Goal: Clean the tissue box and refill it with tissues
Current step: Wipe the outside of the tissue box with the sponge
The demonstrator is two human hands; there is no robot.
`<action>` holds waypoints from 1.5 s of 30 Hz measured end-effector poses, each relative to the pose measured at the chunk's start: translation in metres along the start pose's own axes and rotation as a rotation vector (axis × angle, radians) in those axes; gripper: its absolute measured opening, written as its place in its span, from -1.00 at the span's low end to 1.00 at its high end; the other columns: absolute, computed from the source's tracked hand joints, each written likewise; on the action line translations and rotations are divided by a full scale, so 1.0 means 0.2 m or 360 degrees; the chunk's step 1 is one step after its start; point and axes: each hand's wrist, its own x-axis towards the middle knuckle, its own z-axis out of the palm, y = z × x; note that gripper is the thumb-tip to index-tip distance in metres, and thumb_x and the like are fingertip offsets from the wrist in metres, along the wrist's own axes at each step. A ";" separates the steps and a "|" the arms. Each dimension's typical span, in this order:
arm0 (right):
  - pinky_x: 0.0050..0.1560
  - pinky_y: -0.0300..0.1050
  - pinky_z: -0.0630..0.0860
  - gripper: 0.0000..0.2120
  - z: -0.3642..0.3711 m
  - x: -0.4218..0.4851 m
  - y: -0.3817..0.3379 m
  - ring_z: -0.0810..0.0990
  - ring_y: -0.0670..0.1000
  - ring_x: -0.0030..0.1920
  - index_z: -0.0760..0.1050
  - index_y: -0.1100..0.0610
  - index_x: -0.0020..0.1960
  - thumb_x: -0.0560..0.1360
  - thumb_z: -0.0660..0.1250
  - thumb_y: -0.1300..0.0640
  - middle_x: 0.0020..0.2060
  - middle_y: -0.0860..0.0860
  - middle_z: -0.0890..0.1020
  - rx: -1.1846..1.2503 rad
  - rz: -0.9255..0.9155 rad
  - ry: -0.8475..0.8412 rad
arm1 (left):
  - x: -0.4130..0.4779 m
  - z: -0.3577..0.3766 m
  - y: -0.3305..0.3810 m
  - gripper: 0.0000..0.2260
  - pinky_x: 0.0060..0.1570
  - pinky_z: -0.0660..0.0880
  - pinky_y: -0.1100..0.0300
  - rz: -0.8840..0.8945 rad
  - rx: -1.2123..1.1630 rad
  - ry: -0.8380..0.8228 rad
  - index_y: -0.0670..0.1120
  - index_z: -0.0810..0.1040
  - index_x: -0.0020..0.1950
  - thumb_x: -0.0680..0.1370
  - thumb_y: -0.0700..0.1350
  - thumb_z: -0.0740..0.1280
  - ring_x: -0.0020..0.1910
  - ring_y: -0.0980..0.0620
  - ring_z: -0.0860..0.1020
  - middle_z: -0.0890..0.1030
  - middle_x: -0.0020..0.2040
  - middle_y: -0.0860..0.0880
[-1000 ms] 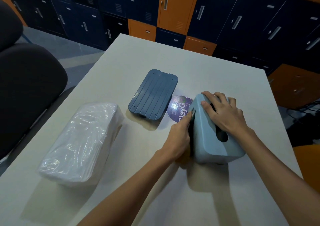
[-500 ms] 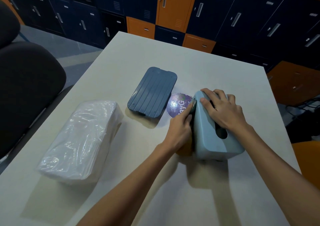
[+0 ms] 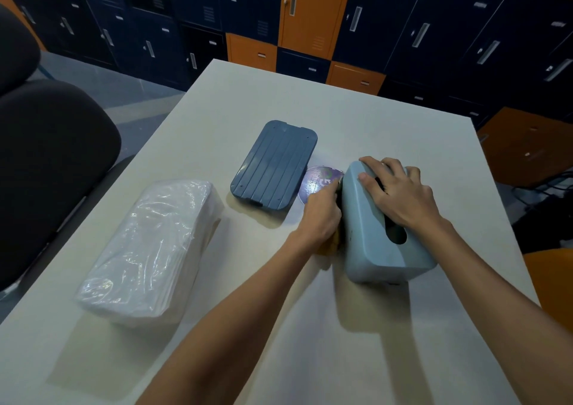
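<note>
The light blue tissue box (image 3: 369,243) lies on the white table (image 3: 356,342) at the right, with its oval slot facing up. My right hand (image 3: 400,194) rests flat on top of it, fingers spread toward the far end, pressing it down. My left hand (image 3: 322,215) grips a yellow and green sponge (image 3: 329,245) against the box's left side wall. The box's dark blue ribbed lid (image 3: 274,166) lies apart on the table, left of the box. A plastic-wrapped pack of white tissues (image 3: 152,249) lies at the left.
A round purple sticker (image 3: 316,181) sits on the table between the lid and the box. A black chair (image 3: 46,163) stands off the table's left edge. Blue and orange lockers (image 3: 310,17) line the back wall.
My left hand has slid the sponge a little along the box's left side toward the far end. My right hand has stayed on top of the box.
</note>
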 end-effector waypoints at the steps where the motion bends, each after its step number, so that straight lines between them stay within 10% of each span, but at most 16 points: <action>1: 0.17 0.13 0.35 -0.60 0.00 0.00 0.00 0.24 0.18 0.34 0.16 -0.30 0.40 0.58 -0.07 -0.29 0.39 -0.09 0.29 -0.0007 -0.0006 0.0001 | -0.02 -0.01 0.02 -0.58 0.08 0.29 0.35 0.0001 -0.0077 0.0009 -0.03 0.37 0.45 0.62 -0.29 0.08 0.22 -0.09 0.48 0.55 0.29 -0.09; 5: 0.16 0.13 0.36 -0.59 0.00 0.00 0.00 0.25 0.19 0.33 0.16 -0.29 0.40 0.57 -0.07 -0.30 0.38 -0.08 0.30 -0.0028 -0.0011 0.0018 | -0.18 0.00 0.04 -0.59 0.06 0.25 0.53 0.0007 -0.0375 0.0060 0.01 0.35 0.46 0.63 -0.26 0.12 0.22 0.11 0.45 0.51 0.34 0.01; 21: 0.15 0.13 0.34 -0.59 0.00 0.00 0.00 0.24 0.19 0.34 0.17 -0.29 0.40 0.57 -0.08 -0.29 0.38 -0.07 0.30 -0.0013 -0.0011 0.0015 | -0.05 -0.03 0.09 -0.62 0.31 0.39 0.13 -0.0211 -0.0539 0.0086 -0.01 0.45 0.40 0.62 -0.24 0.11 0.23 0.02 0.49 0.57 0.25 -0.01; 30: 0.16 0.15 0.34 -0.59 0.00 0.00 0.01 0.24 0.19 0.34 0.17 -0.29 0.39 0.57 -0.07 -0.30 0.38 -0.08 0.31 -0.0012 -0.0013 0.0023 | -0.41 0.02 -0.01 -0.63 0.09 0.20 0.67 0.0082 -0.0314 0.0106 -0.10 0.49 0.36 0.59 -0.33 0.18 0.15 0.33 0.42 0.54 0.26 0.07; 35: 0.17 0.14 0.33 -0.60 0.00 0.00 0.00 0.24 0.19 0.34 0.17 -0.29 0.39 0.58 -0.07 -0.29 0.38 -0.07 0.30 -0.0008 -0.0010 0.0016 | -0.26 0.02 0.00 -0.61 -0.04 0.34 0.24 0.0066 -0.0041 0.0046 -0.09 0.49 0.35 0.58 -0.33 0.13 0.11 -0.20 0.53 0.60 0.20 -0.18; 45: 0.19 0.16 0.34 -0.59 0.00 -0.01 0.00 0.26 0.21 0.33 0.16 -0.28 0.41 0.58 -0.08 -0.28 0.39 -0.04 0.30 -0.0042 -0.0023 0.0027 | -0.29 0.01 0.06 -0.57 0.23 0.35 0.28 -0.0033 -0.0508 0.0072 0.07 0.39 0.44 0.61 -0.25 0.15 0.23 0.10 0.47 0.51 0.32 0.07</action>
